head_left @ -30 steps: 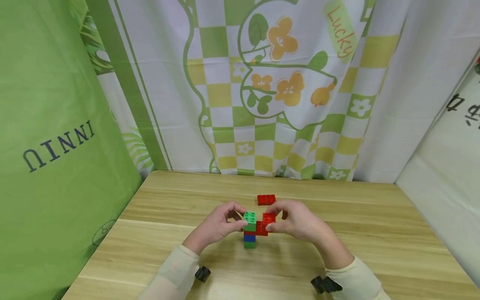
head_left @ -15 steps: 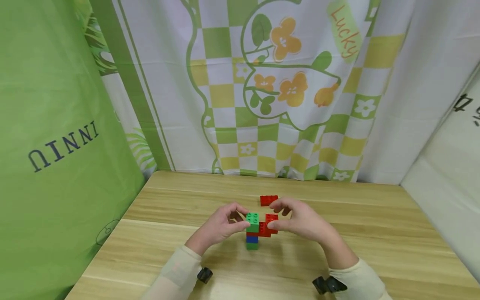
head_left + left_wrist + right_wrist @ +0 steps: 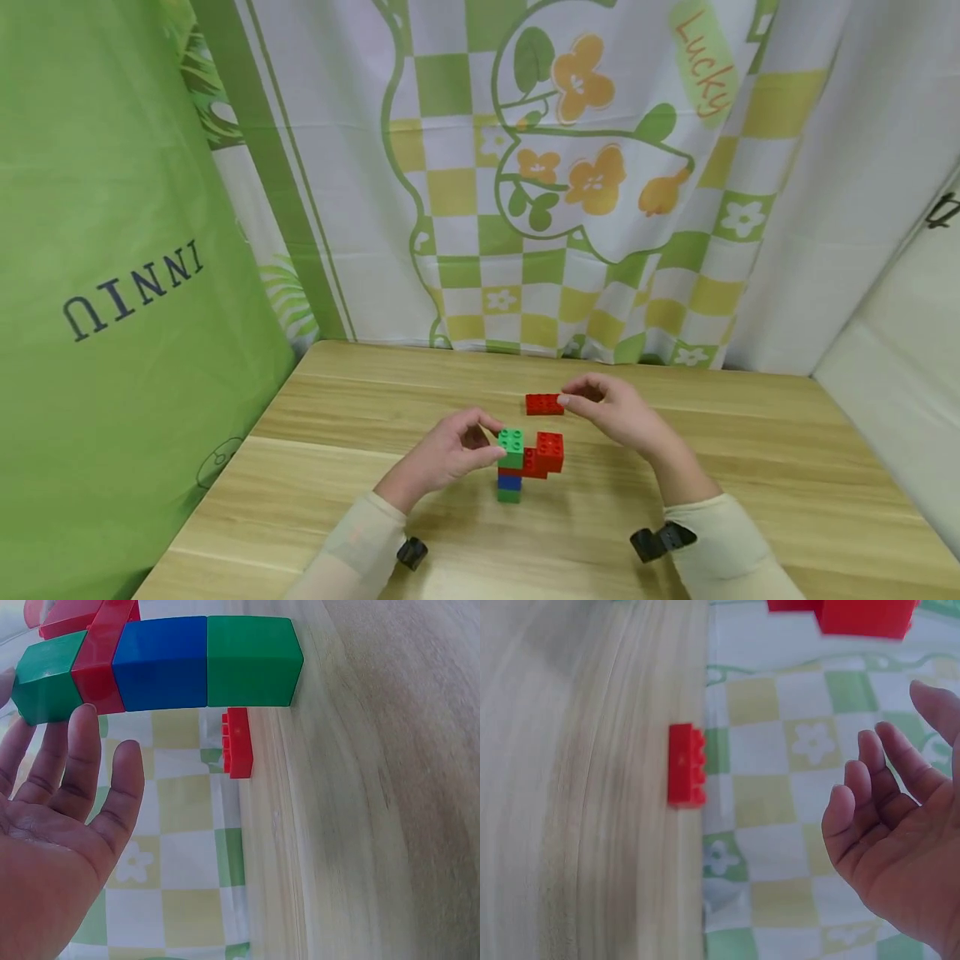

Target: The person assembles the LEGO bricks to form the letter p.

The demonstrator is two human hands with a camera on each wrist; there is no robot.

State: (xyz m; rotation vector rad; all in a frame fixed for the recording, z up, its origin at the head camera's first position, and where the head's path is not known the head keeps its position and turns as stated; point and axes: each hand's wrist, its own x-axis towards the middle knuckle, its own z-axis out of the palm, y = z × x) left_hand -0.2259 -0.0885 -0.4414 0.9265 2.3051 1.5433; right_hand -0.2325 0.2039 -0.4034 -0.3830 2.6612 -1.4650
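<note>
A small stack of toy building blocks stands on the table: a green block at the bottom, a blue block above it, then a long red brick jutting to the right. On this brick sit a green top block and, at its right end, a red block. My left hand pinches the green top block between thumb and fingers. My right hand, fingers loosely bent and holding nothing, is above and beside a loose red brick lying behind the stack.
The wooden table ends at the back against a patterned curtain. A green cloth hangs on the left, a white one on the right. Black straps sit at both wrists.
My right hand has let go of the red block on the stack and moved back and right, near the loose red brick. My left hand keeps its pinch. The head view has shifted slightly.
</note>
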